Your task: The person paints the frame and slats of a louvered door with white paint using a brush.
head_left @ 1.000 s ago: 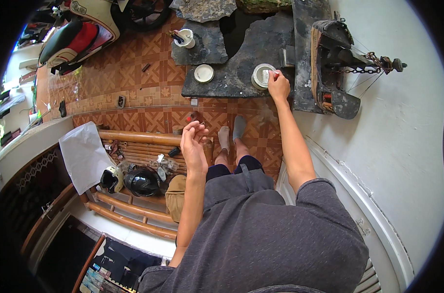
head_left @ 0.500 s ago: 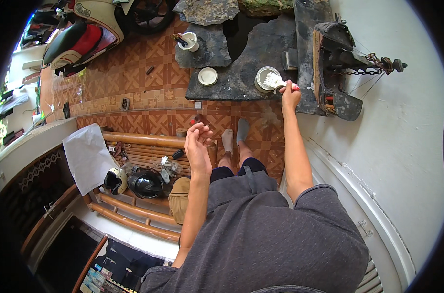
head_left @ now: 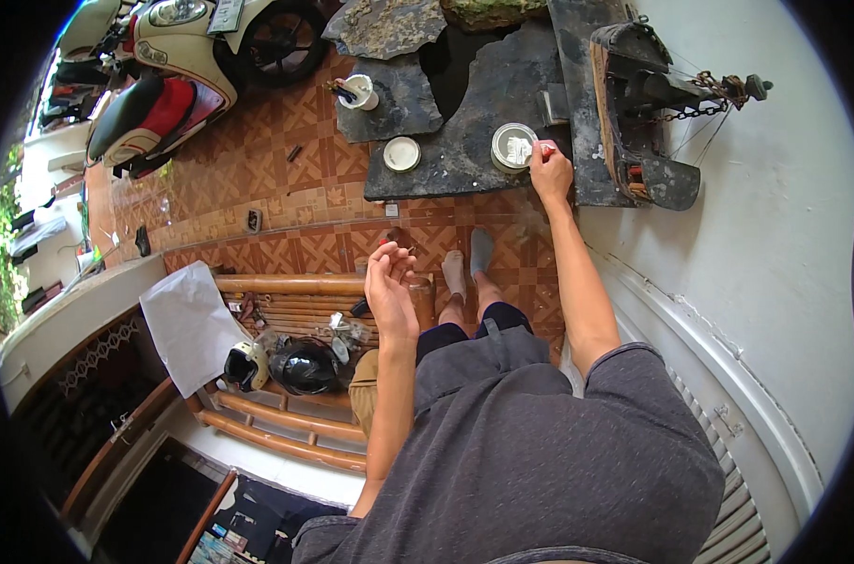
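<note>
My right hand (head_left: 552, 176) grips a paintbrush (head_left: 521, 150) by its red-tipped handle. Its white, paint-covered bristles are down at the mouth of an open paint can (head_left: 504, 165), which stands near the front edge of a dark stone slab (head_left: 455, 167). To the can's left lies a round white lid (head_left: 401, 154). My left hand (head_left: 391, 296) hangs in the air over the front of a bamboo bench, its fingers loosely bent and apart, with nothing visible in them.
A white cup (head_left: 361, 94) with several sticks stands on the slab's far left. A wooden model ship (head_left: 629, 113) sits by the right wall. Helmets (head_left: 305, 365) and a white sheet (head_left: 194, 324) lie on the bamboo bench (head_left: 300, 284). A scooter (head_left: 164, 99) is parked far left.
My right hand has turned and brought the paintbrush from the can's right rim to over its mouth. The left hand keeps its loose pose; the whole view has shifted slightly.
</note>
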